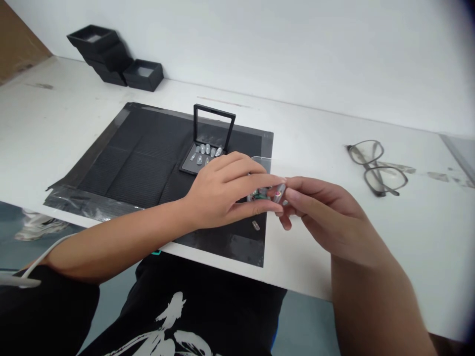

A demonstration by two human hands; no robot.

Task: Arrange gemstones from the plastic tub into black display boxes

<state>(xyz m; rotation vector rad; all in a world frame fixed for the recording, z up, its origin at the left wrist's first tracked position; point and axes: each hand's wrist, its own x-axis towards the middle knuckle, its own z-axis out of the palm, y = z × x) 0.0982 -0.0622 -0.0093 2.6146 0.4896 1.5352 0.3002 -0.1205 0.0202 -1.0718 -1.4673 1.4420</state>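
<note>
Between the fingertips of my left hand (237, 190) is a decorated false nail (279, 193), grey with a pinkish spot. The thumb and fingers of my right hand (326, 210) meet its other side, so both hands touch it. Partly hidden behind my left hand is a clear container (261, 162) with small shiny pieces. Left of it stands an open black display box (190, 165), its framed lid upright, with several grey nails in rows inside. A single loose nail (256, 225) lies on the black mat (148, 153) below my left hand.
Eyeglasses (386, 179) lie on the white table (308, 148) at the right. Stacked black boxes (106, 57) and a single black box (144, 75) stand at the back left against the white wall. A white cable hangs by my left forearm.
</note>
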